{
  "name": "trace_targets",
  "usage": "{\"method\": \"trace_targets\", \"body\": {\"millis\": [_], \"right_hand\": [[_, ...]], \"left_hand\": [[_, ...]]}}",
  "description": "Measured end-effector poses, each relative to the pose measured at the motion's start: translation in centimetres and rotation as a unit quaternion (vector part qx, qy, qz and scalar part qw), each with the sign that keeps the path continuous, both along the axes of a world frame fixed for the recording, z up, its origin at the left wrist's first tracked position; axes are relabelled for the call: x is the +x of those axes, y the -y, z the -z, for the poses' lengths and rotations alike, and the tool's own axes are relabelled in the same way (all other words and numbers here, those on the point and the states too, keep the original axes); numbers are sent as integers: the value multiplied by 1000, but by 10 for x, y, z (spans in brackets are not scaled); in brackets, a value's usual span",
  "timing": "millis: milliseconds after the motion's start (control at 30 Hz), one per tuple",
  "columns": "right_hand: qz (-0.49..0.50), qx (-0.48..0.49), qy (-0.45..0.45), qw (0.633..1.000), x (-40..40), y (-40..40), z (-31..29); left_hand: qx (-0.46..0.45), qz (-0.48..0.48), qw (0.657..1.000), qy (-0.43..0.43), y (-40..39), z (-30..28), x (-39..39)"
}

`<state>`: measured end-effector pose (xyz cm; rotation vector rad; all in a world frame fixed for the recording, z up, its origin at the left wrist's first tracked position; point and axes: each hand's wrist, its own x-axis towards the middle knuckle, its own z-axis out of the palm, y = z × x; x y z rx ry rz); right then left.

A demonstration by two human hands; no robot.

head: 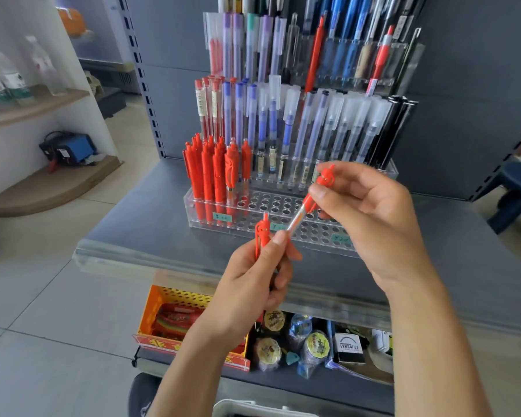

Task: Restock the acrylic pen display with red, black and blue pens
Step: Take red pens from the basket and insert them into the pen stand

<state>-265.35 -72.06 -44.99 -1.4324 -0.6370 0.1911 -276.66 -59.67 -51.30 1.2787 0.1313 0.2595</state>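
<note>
A tiered acrylic pen display (301,233) stands on a grey shelf. Its front row holds several red pens (211,173) at the left; the remaining front holes stand vacant. Higher tiers carry red, blue, clear and black pens. My left hand (253,284) grips a red pen (262,233) upright below the display's front edge. My right hand (370,212) pinches a second red pen (309,203), tilted, with its clear tip pointing down-left toward my left thumb.
The grey shelf (139,224) has a clear plastic front lip. Below it sit an orange perforated box (175,314) and several tape rolls (271,335). A blue stool (515,188) stands at right, wooden shelves with bottles at left.
</note>
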Motion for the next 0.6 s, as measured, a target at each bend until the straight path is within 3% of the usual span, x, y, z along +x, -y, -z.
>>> {"method": "trace_targets", "body": {"millis": [367, 600], "right_hand": [[142, 209, -9, 968, 7, -18, -3], [157, 221, 61, 960, 6, -50, 10]], "left_hand": [[-33, -91, 994, -48, 2, 2, 7], [-73, -251, 965, -31, 11, 7, 11]]}}
